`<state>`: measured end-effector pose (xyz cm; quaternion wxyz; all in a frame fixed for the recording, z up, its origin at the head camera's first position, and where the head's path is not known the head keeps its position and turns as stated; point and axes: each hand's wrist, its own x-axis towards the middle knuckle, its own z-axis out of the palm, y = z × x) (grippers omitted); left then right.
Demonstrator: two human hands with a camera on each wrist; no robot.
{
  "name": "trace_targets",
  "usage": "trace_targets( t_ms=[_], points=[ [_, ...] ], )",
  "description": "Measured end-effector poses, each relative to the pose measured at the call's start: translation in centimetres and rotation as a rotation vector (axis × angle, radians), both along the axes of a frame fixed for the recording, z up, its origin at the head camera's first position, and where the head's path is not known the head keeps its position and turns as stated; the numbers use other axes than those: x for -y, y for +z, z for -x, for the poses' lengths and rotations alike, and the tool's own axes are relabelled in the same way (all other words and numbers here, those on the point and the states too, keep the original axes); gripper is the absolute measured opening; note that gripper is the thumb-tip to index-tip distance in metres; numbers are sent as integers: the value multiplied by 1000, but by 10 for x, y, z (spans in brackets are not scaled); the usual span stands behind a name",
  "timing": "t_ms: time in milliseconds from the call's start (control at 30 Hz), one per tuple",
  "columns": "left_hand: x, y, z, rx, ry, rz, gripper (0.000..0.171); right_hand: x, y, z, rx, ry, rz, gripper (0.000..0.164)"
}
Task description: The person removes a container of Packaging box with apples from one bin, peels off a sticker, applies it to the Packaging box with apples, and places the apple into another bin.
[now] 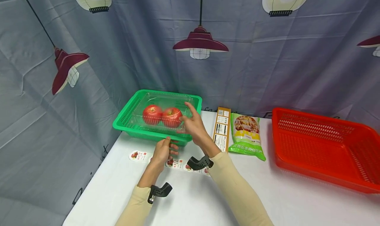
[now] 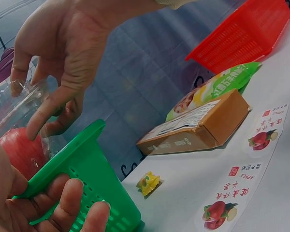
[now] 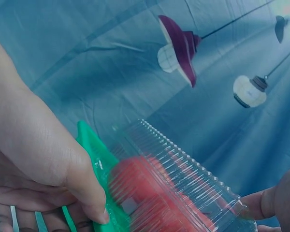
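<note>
A clear plastic box (image 1: 139,118) with two red apples, the left one (image 1: 152,114) beside the right one (image 1: 172,117), sits in a green basket (image 1: 170,93). My right hand (image 1: 193,124) reaches over the basket's right side and grips the box's right end between thumb and fingers; the left wrist view shows this box edge (image 2: 31,94) between them. At the basket's near side, my left hand (image 1: 161,151) holds the rim, thumb on top and fingers along the outer wall. In the right wrist view the box's ribbed side (image 3: 183,169) covers the apples.
A strip of apple stickers (image 1: 175,163) lies in front of the basket. To the right are a brown carton (image 1: 221,128), a green food bag (image 1: 247,135) and a large red basket (image 1: 311,146). A small yellow wrapped piece (image 2: 148,183) lies by the green basket. A grey curtain (image 1: 237,80) hangs behind.
</note>
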<state>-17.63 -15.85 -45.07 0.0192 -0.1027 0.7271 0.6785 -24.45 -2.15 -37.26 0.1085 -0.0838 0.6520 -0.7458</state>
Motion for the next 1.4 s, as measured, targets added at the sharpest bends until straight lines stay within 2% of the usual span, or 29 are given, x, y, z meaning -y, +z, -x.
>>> trace_targets(
  t_ms=[1067, 1400],
  points=[
    [0, -1, 1, 0, 12, -13, 48, -27, 9, -18, -7, -3, 31, 62],
    [1, 0, 1, -1, -6, -6, 49, -34, 16, -27, 1, -6, 23, 64]
  ],
)
